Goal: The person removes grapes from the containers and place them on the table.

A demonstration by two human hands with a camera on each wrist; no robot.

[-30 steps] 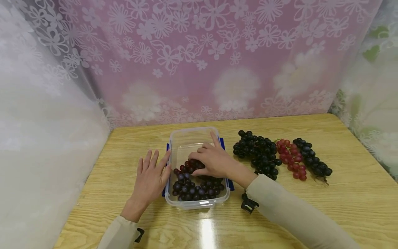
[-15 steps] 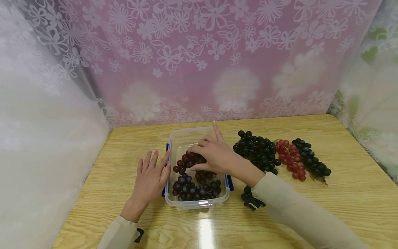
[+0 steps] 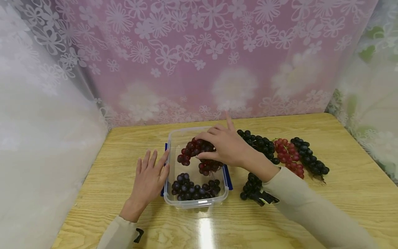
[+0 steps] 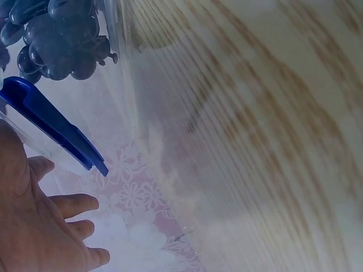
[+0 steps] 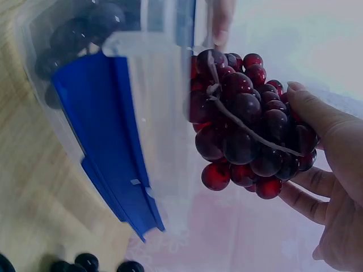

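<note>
My right hand [image 3: 228, 145] holds a bunch of dark red grapes [image 3: 192, 148] over the clear plastic container [image 3: 174, 135], thumb and fingers pinching it while the index finger points away. In the right wrist view this bunch of red grapes [image 5: 244, 119] hangs above the container's rim, its pale stem showing. My left hand [image 3: 150, 180] lies with straight, spread fingers against the container's left rim; the left wrist view shows the hand [image 4: 45, 215] beside a blue clip [image 4: 57, 124]. A bunch of dark purple grapes [image 3: 189, 188] lies in the container's near end.
Right of the container lie a bunch of black grapes [image 3: 261, 145], a smaller-looking black cluster [image 3: 250, 186] partly behind the right wrist, a light red bunch [image 3: 287, 155] and a long dark bunch [image 3: 311, 159]. A floral curtain [image 3: 186, 69] hangs behind the wooden table [image 3: 124, 145].
The right hand has lifted the dark red bunch up from inside the container and moved slightly right. More of the purple grapes and container floor show. The left hand stays put.
</note>
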